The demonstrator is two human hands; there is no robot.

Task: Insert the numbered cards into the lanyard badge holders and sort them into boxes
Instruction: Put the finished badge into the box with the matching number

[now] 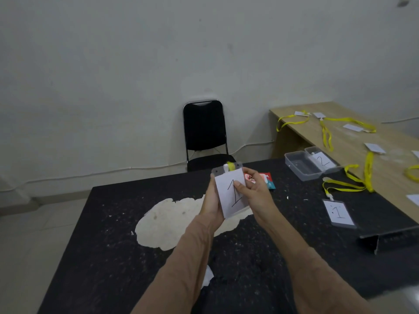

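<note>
Black table (113, 223) under you, both hands raised over its middle: card-into-holder step.
Your left hand (212, 200) grips the holder (217, 170) by its left edge; your right hand (256, 191) pinches the "1" card (230, 201), thumb on its face. Card's long axis runs away from you, in line with the holder, clip end far. Can't tell how deep it sits.

Dim, flat, greenish indoor light with no source in view; shadows on the black surface (108, 234) are faint. Beyond the surface, the wall cable (90, 174) bows with wide-angle distortion. Above the surface, the yellow lanyard clip (231, 166) is motion-blurred.
</note>
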